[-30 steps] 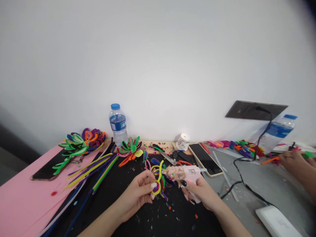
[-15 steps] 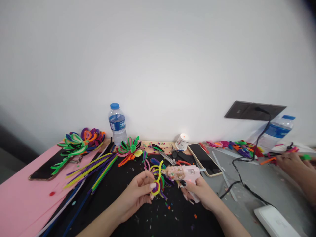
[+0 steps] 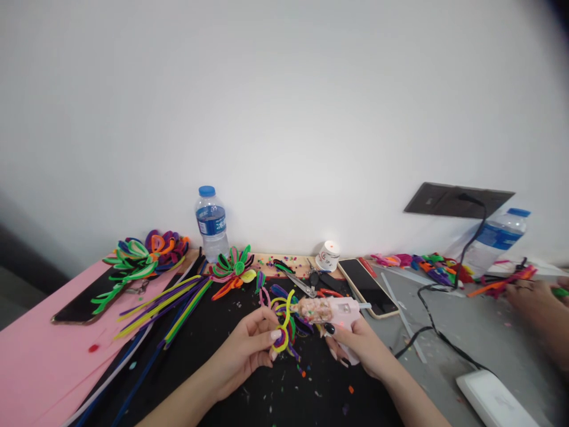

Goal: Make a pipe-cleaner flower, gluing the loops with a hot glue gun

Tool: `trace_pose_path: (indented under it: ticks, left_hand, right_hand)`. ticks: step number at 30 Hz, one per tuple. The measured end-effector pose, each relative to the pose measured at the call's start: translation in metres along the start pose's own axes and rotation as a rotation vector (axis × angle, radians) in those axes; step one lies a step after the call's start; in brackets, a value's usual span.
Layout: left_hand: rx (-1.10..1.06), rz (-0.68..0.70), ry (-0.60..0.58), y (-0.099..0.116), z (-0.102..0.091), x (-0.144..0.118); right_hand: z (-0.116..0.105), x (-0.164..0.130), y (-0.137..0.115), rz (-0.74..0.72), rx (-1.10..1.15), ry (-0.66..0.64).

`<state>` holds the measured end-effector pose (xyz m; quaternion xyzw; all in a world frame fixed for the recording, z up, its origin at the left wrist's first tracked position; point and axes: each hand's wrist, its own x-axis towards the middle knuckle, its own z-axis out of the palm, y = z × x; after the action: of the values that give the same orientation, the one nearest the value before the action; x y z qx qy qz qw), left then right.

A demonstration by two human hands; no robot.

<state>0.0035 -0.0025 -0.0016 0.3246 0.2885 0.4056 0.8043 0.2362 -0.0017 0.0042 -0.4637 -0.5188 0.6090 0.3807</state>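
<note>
Between the thumb and fingers of my left hand (image 3: 253, 344) is a bent pipe cleaner piece (image 3: 283, 339), yellow with a purple middle. Wrapped round the handle of a pale pink hot glue gun (image 3: 342, 314) is my right hand (image 3: 355, 344). The gun lies level, its nozzle pointing left at the top of the yellow loop; whether they touch I cannot tell. A clear glue stick (image 3: 365, 306) sticks out of its back. Behind both hands lies a heap of coloured pipe cleaner loops (image 3: 278, 292), partly hidden by the gun.
Pipe cleaner flowers (image 3: 233, 267) and loose stems (image 3: 178, 302) lie left, near a water bottle (image 3: 212, 228). Scissors (image 3: 302, 283), a paper cup (image 3: 328, 256) and a phone (image 3: 371, 287) stand behind. A black cable (image 3: 427, 308) crosses the right side, where another person's hand (image 3: 533, 302) works.
My hands, the pipe cleaner piece and the glue gun stay almost still. At the far right, the other person's hand has shifted a little to the right.
</note>
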Motion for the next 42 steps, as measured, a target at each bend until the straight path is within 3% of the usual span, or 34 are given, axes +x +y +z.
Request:
trace_pose_path:
  ticks: [42]
  left_hand:
    - [0.025, -0.010, -0.009, 0.0014, 0.0016, -0.0025]
  right_hand:
    - [-0.0052, 0.0021, 0.0037, -0.008, -0.009, -0.045]
